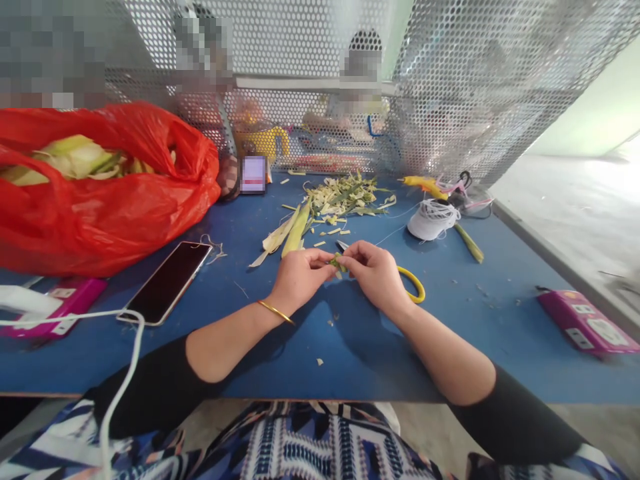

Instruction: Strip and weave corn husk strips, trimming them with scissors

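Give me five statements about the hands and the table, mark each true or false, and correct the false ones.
1. The left hand and right hand both pinch a small green piece. True.
2. The gold bangle is on the right wrist. False: it is on the left wrist.
3. A heap of pale green scraps lies on the blue table beyond the hands. True.
4. The dark-screened phone lies to the right of both hands. False: it lies to their left.
5. The scissors have a red handle. False: the handle is yellow.
6. The red bag is open, with pale husks showing inside. True.
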Demonstrator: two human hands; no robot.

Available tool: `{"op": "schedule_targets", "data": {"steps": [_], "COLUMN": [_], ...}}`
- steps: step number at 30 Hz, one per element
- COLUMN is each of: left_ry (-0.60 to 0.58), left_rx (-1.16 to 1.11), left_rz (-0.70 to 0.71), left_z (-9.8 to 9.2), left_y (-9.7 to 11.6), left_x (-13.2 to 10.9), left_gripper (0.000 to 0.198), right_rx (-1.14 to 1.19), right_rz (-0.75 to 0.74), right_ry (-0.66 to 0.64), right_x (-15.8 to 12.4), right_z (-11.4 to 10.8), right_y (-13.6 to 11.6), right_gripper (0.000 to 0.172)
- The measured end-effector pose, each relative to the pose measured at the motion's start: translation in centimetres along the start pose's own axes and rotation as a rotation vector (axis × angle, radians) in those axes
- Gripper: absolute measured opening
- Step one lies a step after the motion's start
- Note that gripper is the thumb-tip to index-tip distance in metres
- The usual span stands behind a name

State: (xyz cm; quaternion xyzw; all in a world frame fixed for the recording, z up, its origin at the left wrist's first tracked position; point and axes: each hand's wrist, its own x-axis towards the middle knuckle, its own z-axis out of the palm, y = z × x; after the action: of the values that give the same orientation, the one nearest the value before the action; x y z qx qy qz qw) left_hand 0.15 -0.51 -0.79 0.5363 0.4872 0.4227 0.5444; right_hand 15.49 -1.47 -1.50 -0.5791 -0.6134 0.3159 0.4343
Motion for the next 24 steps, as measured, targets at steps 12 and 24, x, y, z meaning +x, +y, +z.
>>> {"op": "schedule_targets", "data": {"steps": [12, 24], "left_ry": [-0.141, -0.487], "left_rx": [0.047, 0.017], "left_rz": [-0.070, -0.164], "left_z": [-0.26, -0.49], "left_y": [-0.49, 0.01], "left_x": [0.12, -0.07], "left_gripper": [0.015, 0.011], "right_rx": [0.071, 0.305], "right_rz": [0.034, 0.159], "right_ry": [-0.064, 0.029], "right_x": [0.35, 0.39], "right_z": [-0.26, 0.29], "right_y": [-0.01, 0.25], "right_gripper": [0.023, 0.026]}}
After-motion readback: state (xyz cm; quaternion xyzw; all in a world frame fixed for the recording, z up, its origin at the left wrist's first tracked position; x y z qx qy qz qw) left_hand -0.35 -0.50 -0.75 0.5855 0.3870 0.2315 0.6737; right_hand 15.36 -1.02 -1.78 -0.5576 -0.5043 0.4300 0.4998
